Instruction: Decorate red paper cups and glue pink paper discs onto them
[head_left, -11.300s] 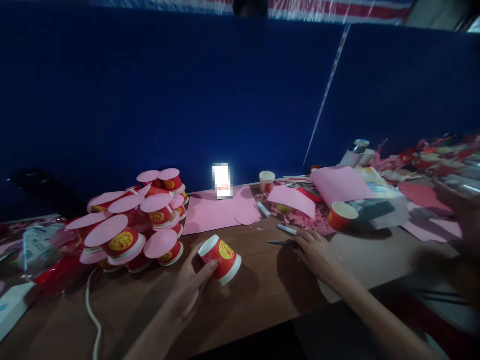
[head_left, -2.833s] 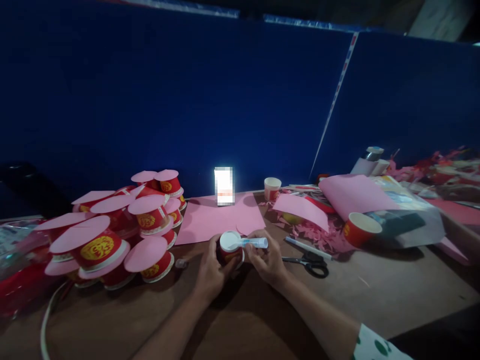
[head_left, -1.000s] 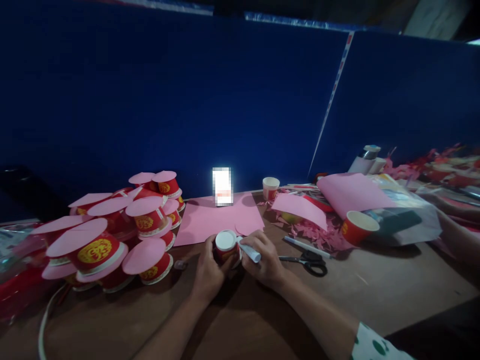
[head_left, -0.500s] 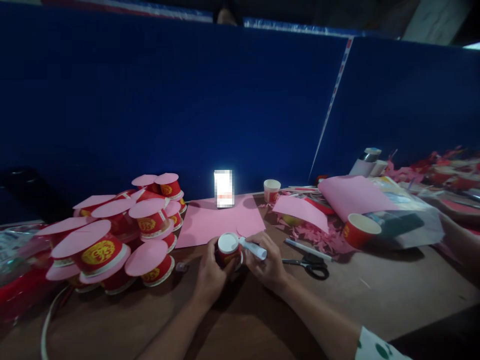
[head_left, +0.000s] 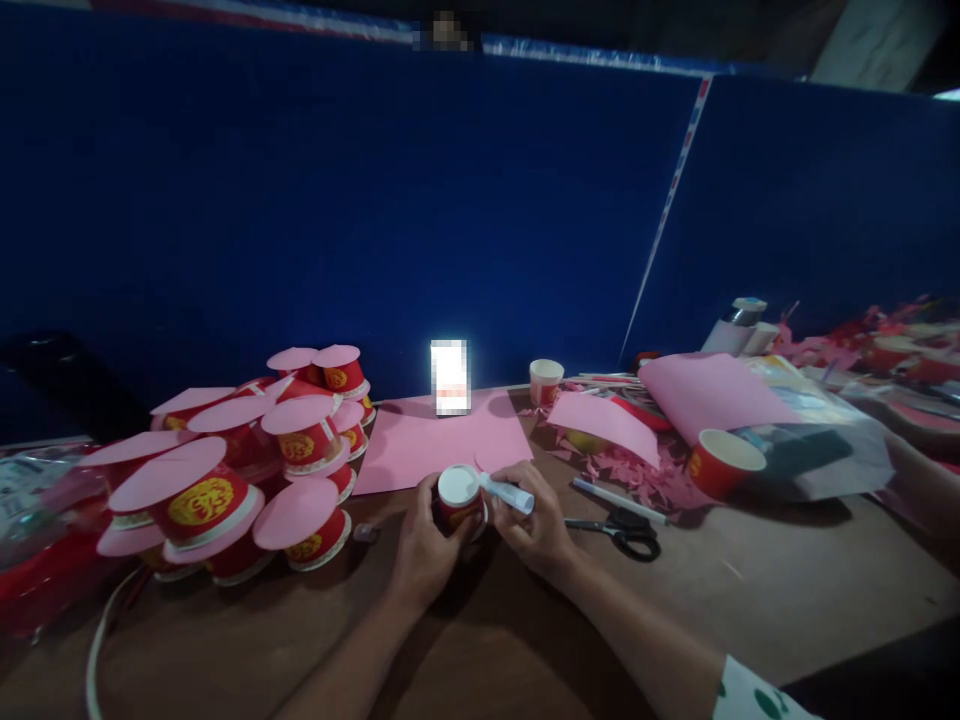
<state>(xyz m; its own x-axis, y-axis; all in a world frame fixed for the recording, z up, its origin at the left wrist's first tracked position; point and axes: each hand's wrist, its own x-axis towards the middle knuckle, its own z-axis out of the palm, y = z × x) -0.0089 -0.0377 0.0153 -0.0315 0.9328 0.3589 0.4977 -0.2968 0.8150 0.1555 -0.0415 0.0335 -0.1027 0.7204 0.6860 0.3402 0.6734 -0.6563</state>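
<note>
A red paper cup (head_left: 458,484) is upside down just above the table, its white base facing up. My left hand (head_left: 422,545) is closed around its side. In my right hand (head_left: 541,530) is a whitish tube that looks like a glue stick (head_left: 513,495), gripped between thumb and fingers. The tube's tip meets the cup's base at its right rim, or lies very close to it. Behind the cup lies a pink paper sheet (head_left: 420,440). Black-handled scissors (head_left: 634,535) and a pale pen (head_left: 619,500) rest to the right of my right hand.
Several red cups with pink paper discs (head_left: 199,490) are stacked at left. A bright phone-like screen (head_left: 450,378) stands on the pink sheet. At right are an open red cup (head_left: 726,465), pink paper scraps (head_left: 637,475) and another person's arm (head_left: 922,490). A blue partition (head_left: 450,200) rises behind.
The view has shifted very slightly. Both hands keep their grip on the cup and the glue stick, with the tube's tip still at the rim of the base.
</note>
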